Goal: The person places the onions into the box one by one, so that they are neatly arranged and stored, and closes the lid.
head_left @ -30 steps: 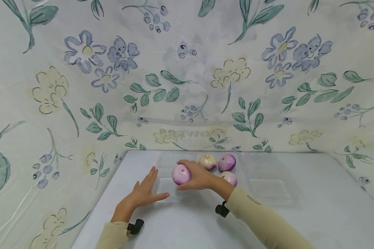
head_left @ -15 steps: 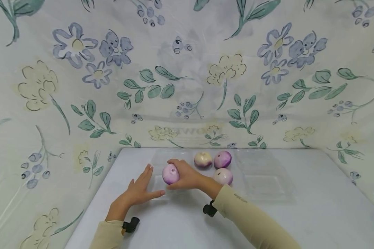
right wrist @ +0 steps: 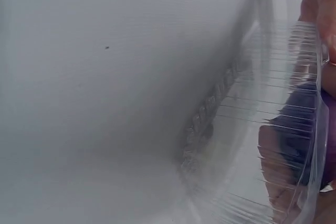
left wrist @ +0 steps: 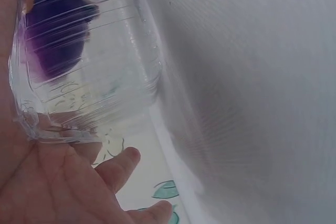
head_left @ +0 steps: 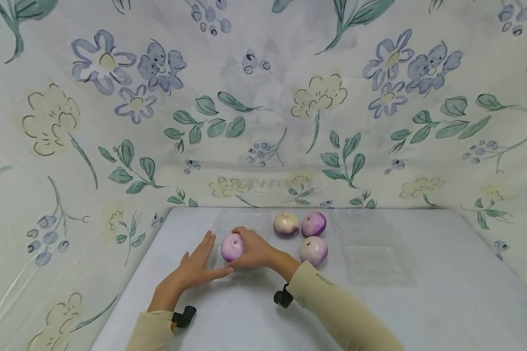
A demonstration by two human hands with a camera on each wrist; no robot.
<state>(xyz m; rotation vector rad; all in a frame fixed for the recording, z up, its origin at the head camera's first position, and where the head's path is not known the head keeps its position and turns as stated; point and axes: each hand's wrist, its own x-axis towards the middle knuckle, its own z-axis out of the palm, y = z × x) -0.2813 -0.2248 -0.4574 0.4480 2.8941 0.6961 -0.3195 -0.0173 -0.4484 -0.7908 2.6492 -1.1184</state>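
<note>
My right hand (head_left: 254,251) grips a purple onion (head_left: 232,247), fingers behind it and thumb in front. The onion is at the left clear plastic box (head_left: 241,222), seen dark purple through the ribbed wall in both wrist views; whether it touches the bottom cannot be told. My left hand (head_left: 193,270) lies along the left side of that box with straight, spread fingers, its thumb by the front edge. In the left wrist view its palm is against the corner of the box wall (left wrist: 121,72).
Right of the held onion are a pale onion (head_left: 286,224), a purple onion (head_left: 314,224) and a pinkish onion (head_left: 314,250) on the white table (head_left: 456,292). A second clear plastic box (head_left: 377,280) stands to their right. A flowered curtain (head_left: 263,122) hangs behind.
My right hand has carried the onion leftward and slightly down, towards my left hand. The left hand keeps its place by the box. The head view has shifted a little.
</note>
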